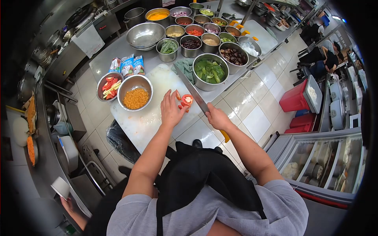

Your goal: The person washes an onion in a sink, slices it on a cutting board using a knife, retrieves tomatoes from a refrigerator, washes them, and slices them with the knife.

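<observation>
My right hand (217,117) is wrapped round the yellow handle of a large kitchen knife (193,91), its broad blade pointing forward over the board's right side. A cut red tomato (187,100) and smaller tomato pieces lie on the white cutting board (138,128), just left of the blade. Beside those pieces is my left hand (172,109), palm down with fingers stretched out. Its thumb side is close to the tomato; whether it touches I cannot tell. Left of this hand, a metal bowl of orange-brown crumbly food (136,98) sits on the board.
A bowl of tomato wedges and pale strips (109,87) stands at left, near several cartons (127,65). Behind are a pot of green vegetables (210,71), a green cloth (184,67) and several ingredient tins. Another person's hand (70,206) holds a white container at lower left.
</observation>
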Motion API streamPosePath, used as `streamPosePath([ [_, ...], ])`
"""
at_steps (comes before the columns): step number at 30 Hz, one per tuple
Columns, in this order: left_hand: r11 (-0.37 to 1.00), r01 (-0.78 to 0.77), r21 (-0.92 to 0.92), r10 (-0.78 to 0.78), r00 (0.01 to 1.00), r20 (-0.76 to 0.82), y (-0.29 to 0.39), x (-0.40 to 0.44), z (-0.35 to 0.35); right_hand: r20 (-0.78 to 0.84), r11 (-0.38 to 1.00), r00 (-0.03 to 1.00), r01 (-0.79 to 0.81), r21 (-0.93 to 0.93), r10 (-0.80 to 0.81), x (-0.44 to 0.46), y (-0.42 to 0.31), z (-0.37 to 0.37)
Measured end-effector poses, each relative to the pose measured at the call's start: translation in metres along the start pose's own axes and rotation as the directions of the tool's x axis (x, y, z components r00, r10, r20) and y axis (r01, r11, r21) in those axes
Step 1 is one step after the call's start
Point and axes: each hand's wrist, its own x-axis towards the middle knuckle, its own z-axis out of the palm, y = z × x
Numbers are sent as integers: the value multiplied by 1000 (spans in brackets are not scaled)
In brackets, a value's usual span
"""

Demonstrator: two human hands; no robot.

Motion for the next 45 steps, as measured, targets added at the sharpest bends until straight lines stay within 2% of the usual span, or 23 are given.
streamPosePath([
  [1, 1000, 4, 2, -4, 1000, -1, 7, 5, 0, 4, 1000, 1000, 3, 0, -3, -2, 2, -2],
  [3, 976, 70, 204, -104, 982, 158, 23, 17, 5, -16, 998, 1000, -13, -59, 12, -4, 6, -3],
  [7, 957, 118, 264, -188, 948, 257, 31, 37, 15, -29, 997, 998, -48, -56, 47, -1, 14, 2],
  [9, 935, 200, 293, -299, 890, 344, 43, 37, 5, -53, 999, 998, -42, -12, 41, -3, 19, 7],
  [13, 925, 206, 318, -288, 929, 234, 34, 9, 21, -49, 999, 997, -51, -7, 51, -6, 24, 10],
  [15, 950, 208, 235, -233, 969, 83, 23, -3, 31, -20, 995, 998, -56, -80, 55, -9, 21, 7],
  [19, 942, 167, 291, -190, 980, 51, 19, -12, 24, 29, 985, 999, -11, -172, 17, -9, 8, -2],
  [22, 947, 202, 248, -223, 973, 60, 23, -10, 13, 61, 976, 998, 3, -217, 11, -8, 6, -1],
  [24, 991, 45, 129, -41, 999, -33, 19, -5, 13, 76, 976, 997, 10, -219, 6, -8, 8, 2],
  [25, 991, 46, 126, -42, 999, -33, 16, -1, 13, 77, 975, 997, 9, -221, 8, -7, 7, 1],
  [27, 984, -180, -4, 180, 983, 18, 10, 11, 14, 100, 977, 995, 26, -213, -5, -4, 2, -1],
  [28, 984, -178, -7, 178, 984, 17, 6, 15, 15, 102, 976, 995, 26, -217, -4, 0, 1, -1],
  [30, 982, -183, -49, 188, 970, 154, 0, 20, 19, 85, 980, 996, 13, -198, 4, 12, 1, 3],
  [31, 981, -185, -50, 191, 970, 151, 3, 21, 16, 82, 980, 997, 12, -200, 4, 16, 2, 5],
  [33, 994, -105, -11, 105, 967, 231, 7, 20, 9, 40, 983, 999, 28, -179, -21, 24, 4, 9],
  [37, 998, -53, 37, 45, 978, 205, 10, 10, 10, 7, 986, 1000, 11, -165, -10, 23, 6, 11],
  [39, 998, 62, 21, -65, 971, 228, 13, 6, 8, 32, 988, 999, 16, -153, -11, 19, 5, 10],
  [40, 998, 62, 21, -65, 971, 229, 13, 4, 9, 33, 988, 999, 15, -153, -10, 19, 5, 11],
  [42, 998, 14, 68, -22, 992, 125, 14, 0, 11, 46, 990, 999, 35, -138, -29, 21, 3, 16],
  [45, 999, 25, 41, -29, 994, 102, 8, 0, 19, 23, 988, 998, 56, -145, -53, 24, -2, 22],
])
